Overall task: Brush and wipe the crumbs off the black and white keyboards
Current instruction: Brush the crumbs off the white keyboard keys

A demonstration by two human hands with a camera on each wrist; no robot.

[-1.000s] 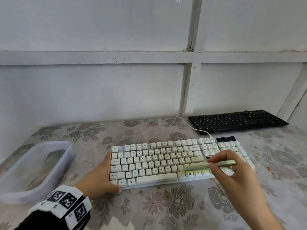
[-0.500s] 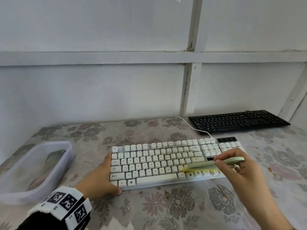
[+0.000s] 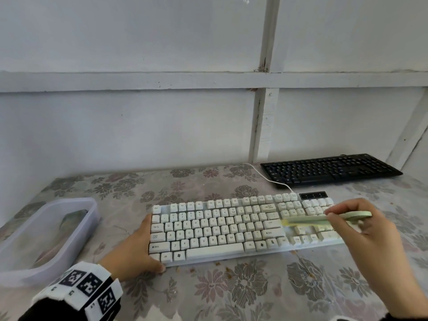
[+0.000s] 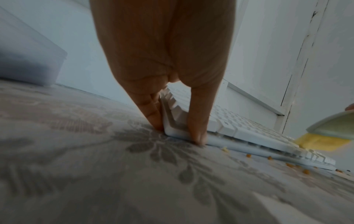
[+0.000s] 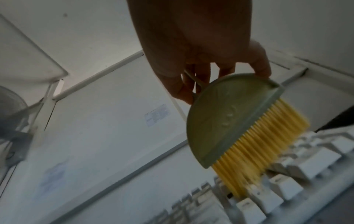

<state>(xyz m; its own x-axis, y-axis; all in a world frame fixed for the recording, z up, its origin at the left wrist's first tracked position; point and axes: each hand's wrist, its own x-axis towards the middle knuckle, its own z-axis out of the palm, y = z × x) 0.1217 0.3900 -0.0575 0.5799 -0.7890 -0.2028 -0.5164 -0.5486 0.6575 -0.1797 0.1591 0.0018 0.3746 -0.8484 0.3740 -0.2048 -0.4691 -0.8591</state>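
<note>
A white keyboard (image 3: 222, 225) lies across the floral tablecloth in front of me. My left hand (image 3: 136, 249) grips its left end, thumb on the near edge and fingers along the side (image 4: 184, 121). My right hand (image 3: 366, 230) pinches a pale green brush (image 3: 324, 219) with yellow bristles (image 5: 262, 145), which touch the keys at the keyboard's right end. A black keyboard (image 3: 328, 169) lies further back on the right by the wall. Orange crumbs (image 4: 289, 164) sit on the cloth along the white keyboard's near edge.
A translucent plastic tub (image 3: 44, 235) stands at the left of the table. The white keyboard's cable (image 3: 266, 177) runs back toward the wall. A white panelled wall closes off the far side of the table (image 3: 254, 293).
My right hand has carried the brush rightward and slightly away from me, from the lower key rows toward the keyboard's right end. The left hand has kept its hold.
</note>
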